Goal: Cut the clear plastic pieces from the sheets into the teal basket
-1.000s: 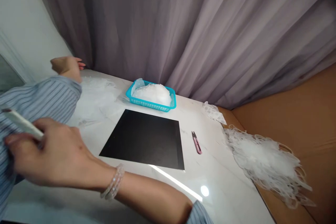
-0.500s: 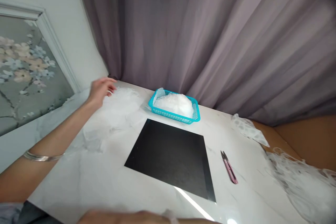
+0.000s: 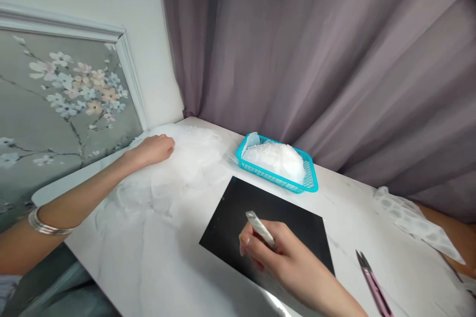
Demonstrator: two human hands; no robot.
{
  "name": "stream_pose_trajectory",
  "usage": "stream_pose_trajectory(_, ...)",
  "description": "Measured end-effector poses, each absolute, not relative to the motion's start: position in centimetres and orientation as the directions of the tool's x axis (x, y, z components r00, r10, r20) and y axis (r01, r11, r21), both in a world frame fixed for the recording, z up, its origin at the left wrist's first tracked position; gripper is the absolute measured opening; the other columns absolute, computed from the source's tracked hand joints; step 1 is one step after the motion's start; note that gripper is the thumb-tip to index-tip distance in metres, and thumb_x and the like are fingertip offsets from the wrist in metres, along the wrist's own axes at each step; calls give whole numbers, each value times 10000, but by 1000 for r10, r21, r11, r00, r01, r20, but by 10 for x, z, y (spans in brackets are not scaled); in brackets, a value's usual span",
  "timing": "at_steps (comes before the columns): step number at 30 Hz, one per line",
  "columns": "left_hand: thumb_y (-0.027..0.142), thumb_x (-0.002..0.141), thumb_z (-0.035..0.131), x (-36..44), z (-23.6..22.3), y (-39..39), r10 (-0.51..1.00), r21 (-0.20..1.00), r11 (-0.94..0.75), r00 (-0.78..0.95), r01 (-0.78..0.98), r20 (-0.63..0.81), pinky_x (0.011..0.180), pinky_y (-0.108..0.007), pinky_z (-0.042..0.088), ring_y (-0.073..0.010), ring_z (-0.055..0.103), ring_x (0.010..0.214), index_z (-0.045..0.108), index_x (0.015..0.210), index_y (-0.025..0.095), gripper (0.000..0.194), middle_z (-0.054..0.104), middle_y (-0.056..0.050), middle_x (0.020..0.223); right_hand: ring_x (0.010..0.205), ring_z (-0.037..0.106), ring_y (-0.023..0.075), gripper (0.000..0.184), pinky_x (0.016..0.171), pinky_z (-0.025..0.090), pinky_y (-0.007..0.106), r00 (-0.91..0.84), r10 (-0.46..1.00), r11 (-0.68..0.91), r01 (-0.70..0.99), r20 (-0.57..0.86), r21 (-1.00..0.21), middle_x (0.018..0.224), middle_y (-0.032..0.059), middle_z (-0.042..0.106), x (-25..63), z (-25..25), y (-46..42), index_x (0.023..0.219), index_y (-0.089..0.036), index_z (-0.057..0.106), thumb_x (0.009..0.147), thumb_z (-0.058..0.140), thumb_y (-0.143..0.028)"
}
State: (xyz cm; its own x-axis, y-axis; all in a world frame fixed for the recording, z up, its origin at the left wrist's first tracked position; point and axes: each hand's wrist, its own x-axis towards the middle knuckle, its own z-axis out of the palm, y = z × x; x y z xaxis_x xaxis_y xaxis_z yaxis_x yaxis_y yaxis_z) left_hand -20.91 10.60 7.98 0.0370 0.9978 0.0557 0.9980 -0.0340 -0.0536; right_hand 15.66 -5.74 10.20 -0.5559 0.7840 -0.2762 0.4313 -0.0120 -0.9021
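Observation:
My left hand [image 3: 158,148] rests with curled fingers on a heap of thin white, gauzy material [image 3: 189,158] at the table's left. Its fingertips are hidden, so whatever they grip does not show. Over a flat black board [image 3: 234,208], my right hand [image 3: 266,247] is closed around a white pen-like stick [image 3: 262,230] with a clear tip, which points up and to the left. Behind the board stands a turquoise plastic basket [image 3: 273,177] holding a mound of white, fluffy-looking pieces [image 3: 278,158].
Pink-handled thread snips [image 3: 375,285] lie right of the board. A white dotted sheer piece [image 3: 416,218] drapes over the table's right edge. A grey curtain [image 3: 260,59] hangs behind, and a framed flower picture [image 3: 74,99] stands at the left.
My left hand has lowered onto the white heap and its fingers have curled. My right hand has risen from the bottom edge to above the board, with the stick showing. The view has shifted left.

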Motion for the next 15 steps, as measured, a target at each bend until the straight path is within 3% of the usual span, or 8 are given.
stream_pose_trajectory(5,286,983,267,-206,135,77,936,-106,142,-99,984,337,765,-384,471,-273,668,811,585,1256,109,455,685,-134,829,577,403,110,292,561,321,253,-490,853,53,420,-177,-906,611,-32,464,157,104,-38,775,-183,547,963,456,-388)
stream_pose_trajectory(9,413,1007,165,-195,195,35,755,-102,217,-101,971,648,850,-393,468,-264,649,924,543,1312,267,508,637,-50,835,644,496,141,281,597,374,272,-385,922,134,409,-37,-903,696,9,563,156,107,-21,793,-189,573,933,499,-421)
stream_pose_trajectory(10,431,1013,153,-188,208,25,719,-102,197,-73,975,691,867,-373,460,-240,645,944,537,1309,310,499,612,-23,830,672,522,150,285,611,393,280,-351,936,162,406,10,-899,755,26,605,154,109,-18,829,-190,597,923,519,-448)
stream_pose_trajectory(12,428,1013,263,-170,230,8,577,-79,-6,68,997,814,832,-353,461,-207,646,858,593,1239,251,437,540,16,745,711,568,166,324,641,435,301,-277,957,192,399,82,-897,930,61,669,148,114,-12,985,-202,639,888,575,-504)
stream_pose_trajectory(15,418,1010,314,-135,246,-5,524,-4,-302,169,953,835,717,-273,430,-133,607,720,639,1115,215,396,603,37,788,776,621,190,614,699,496,345,-206,969,201,349,135,-915,1209,93,645,137,124,-8,1317,-252,539,800,679,-552)
